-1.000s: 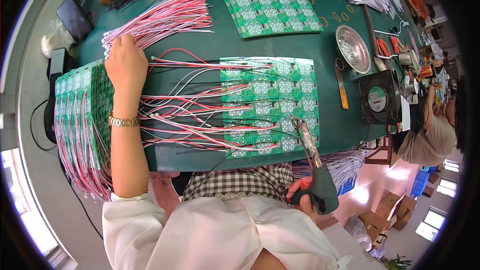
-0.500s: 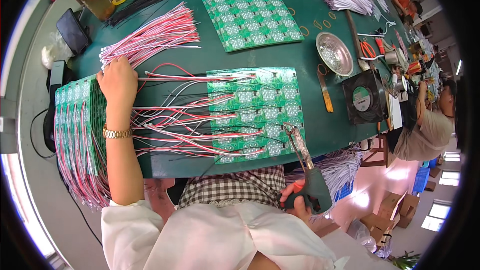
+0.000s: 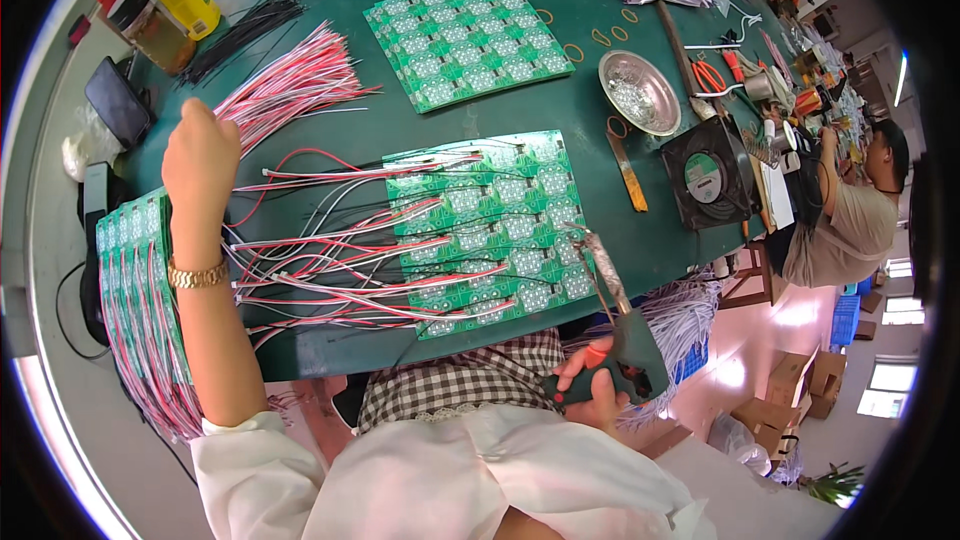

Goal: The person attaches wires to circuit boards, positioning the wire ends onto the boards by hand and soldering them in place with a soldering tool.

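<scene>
My left hand, with a gold watch on its wrist, is closed at the left end of a bundle of red and white wires. Its fingertips are hidden, so I cannot make out what they hold. In my right hand is a dark green soldering gun with a red trigger, its metal tip over the right edge of a green circuit board panel. Red, white and black wires run leftward from that panel.
Left of me hang wired panels. Farther back lie stacked green panels and black wires. To the right are a metal bowl, a flat blade and a black fan. A co-worker sits far right.
My left hand has shifted left, off the wire bundle it lay over, and its fingers are curled. The soldering gun stays in my right hand near the panel's right edge. The view has shifted slightly.
</scene>
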`<action>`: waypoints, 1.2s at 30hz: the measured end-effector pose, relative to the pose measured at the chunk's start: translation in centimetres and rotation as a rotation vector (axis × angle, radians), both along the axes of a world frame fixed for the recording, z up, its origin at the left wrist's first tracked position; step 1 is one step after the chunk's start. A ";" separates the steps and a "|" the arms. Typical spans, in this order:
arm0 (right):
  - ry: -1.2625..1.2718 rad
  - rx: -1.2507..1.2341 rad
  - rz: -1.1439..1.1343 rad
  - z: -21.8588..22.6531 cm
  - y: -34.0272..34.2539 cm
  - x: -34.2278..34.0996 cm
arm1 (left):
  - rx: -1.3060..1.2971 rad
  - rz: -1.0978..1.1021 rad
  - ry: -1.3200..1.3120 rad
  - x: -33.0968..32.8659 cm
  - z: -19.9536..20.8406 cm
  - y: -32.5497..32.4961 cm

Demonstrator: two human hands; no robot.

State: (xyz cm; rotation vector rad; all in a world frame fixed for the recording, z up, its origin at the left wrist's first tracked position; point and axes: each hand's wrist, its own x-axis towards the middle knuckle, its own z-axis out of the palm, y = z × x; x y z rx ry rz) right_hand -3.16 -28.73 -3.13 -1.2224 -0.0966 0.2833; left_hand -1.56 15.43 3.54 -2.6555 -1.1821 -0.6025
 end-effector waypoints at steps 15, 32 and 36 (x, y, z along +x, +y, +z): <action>-0.185 -0.001 0.173 0.8 3.0 3.4 | -2.139 -0.505 -1.210 -2.7 -0.1 -15.6; 0.036 0.046 0.335 2.5 7.6 2.1 | -2.236 -0.439 -1.103 -4.9 -3.7 -22.2; 0.037 0.018 0.321 2.3 7.4 2.1 | -2.157 -0.568 -1.046 -5.2 -4.0 -22.4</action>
